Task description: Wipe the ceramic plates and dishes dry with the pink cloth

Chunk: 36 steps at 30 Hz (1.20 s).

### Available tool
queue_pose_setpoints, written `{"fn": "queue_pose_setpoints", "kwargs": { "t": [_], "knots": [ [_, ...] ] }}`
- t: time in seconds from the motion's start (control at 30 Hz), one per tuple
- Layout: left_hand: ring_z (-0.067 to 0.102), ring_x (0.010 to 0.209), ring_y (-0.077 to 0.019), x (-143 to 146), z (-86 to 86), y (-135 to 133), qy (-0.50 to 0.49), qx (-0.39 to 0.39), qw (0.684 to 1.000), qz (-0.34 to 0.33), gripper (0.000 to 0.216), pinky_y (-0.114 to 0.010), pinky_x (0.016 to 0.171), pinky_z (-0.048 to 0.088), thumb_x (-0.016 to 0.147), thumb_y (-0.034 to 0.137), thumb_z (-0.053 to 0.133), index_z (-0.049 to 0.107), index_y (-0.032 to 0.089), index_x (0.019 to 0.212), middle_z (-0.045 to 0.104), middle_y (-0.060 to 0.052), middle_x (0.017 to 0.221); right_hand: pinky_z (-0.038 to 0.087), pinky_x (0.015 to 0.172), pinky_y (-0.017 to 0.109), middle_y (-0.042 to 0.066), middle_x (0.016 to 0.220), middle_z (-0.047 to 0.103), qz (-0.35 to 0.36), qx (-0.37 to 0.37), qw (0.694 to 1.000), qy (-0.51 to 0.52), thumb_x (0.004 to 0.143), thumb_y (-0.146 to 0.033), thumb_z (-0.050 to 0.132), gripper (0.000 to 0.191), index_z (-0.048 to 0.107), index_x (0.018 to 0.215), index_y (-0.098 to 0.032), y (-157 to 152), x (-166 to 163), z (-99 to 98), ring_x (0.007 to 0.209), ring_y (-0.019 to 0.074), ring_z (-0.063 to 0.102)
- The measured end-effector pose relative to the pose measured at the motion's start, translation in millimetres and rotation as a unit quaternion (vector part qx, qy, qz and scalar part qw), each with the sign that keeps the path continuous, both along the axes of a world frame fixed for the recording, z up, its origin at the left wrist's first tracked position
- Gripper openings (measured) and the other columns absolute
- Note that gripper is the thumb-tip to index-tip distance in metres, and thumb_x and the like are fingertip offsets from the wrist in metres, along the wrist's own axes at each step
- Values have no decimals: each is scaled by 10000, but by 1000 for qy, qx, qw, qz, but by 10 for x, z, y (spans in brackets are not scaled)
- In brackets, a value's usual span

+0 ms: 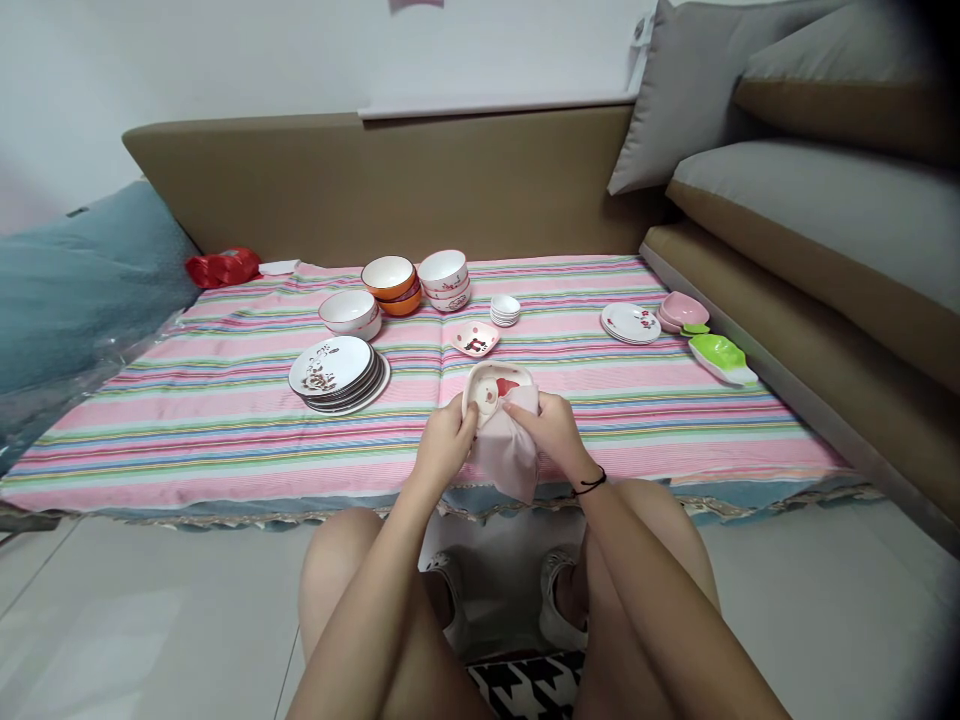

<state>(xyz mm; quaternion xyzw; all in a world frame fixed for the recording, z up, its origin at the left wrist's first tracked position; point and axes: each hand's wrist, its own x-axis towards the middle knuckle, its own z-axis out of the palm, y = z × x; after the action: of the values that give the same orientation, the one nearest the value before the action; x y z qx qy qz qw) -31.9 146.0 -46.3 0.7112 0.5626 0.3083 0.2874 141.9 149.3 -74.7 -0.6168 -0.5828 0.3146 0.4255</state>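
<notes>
My left hand grips the left rim of a small white dish with a red pattern, holding it tilted up over the near edge of the striped cloth. A pale pink cloth is pressed against the dish's lower right by my right hand, whose fingers are closed on it. The cloth hangs down below both hands. A black band sits on my right wrist.
On the striped cloth stand a stack of patterned plates, white bowls, orange bowls, stacked white bowls, small white cups, a pink square dish, small plates, pink dishes and a green dish. Sofa cushions rise at right.
</notes>
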Motion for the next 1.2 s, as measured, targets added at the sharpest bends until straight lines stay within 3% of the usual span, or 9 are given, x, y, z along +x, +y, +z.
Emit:
{"fn": "queue_pose_setpoints", "kwargs": {
  "t": [0.2,0.33,0.57,0.73,0.9,1.1,1.2],
  "knots": [
    [493,506,-171,-65,103,-8,83,-6,995,-63,278,-263,526,282,902,354,346,488,213,708,520,2,537,312,507,230,17,598,605,-18,20,999,-47,729,-495,615,373,621,629,-136,2,78,26,581,145,515],
    [496,503,-166,-90,101,-16,77,-20,993,-82,281,-261,517,287,898,353,354,478,212,688,522,4,542,286,493,233,13,556,571,-19,29,997,-67,750,-492,587,386,554,560,-158,1,100,33,552,140,486],
    [499,489,-157,-3,-40,10,-46,-2,999,18,361,-256,523,304,910,419,343,417,217,621,487,19,492,354,536,230,16,642,590,-20,11,999,39,768,-483,545,348,582,675,-149,-30,26,82,631,160,517],
    [513,521,-169,47,-120,19,-69,15,994,78,380,-260,534,301,918,450,322,462,211,657,515,8,514,404,593,249,42,735,648,18,-32,999,39,721,-410,588,284,629,765,-133,-70,-68,44,699,192,570],
    [500,510,-165,33,-96,30,-13,9,998,54,362,-262,540,282,921,401,324,445,211,638,507,2,508,387,573,246,36,702,629,36,-38,998,29,744,-426,568,298,619,715,-134,-49,-17,9,675,185,558],
    [538,579,-195,39,-27,40,131,45,990,-16,337,-270,552,264,927,371,316,515,194,719,578,-42,598,344,545,236,29,658,617,-16,16,999,-31,776,-472,560,347,616,681,-143,-15,146,67,642,168,542],
    [562,607,-204,51,1,17,172,44,984,-7,358,-271,551,257,936,369,299,547,189,750,609,-53,631,342,549,237,30,663,627,-19,18,998,-61,779,-469,567,334,620,694,-151,-26,158,71,638,165,544]
  ]
}}
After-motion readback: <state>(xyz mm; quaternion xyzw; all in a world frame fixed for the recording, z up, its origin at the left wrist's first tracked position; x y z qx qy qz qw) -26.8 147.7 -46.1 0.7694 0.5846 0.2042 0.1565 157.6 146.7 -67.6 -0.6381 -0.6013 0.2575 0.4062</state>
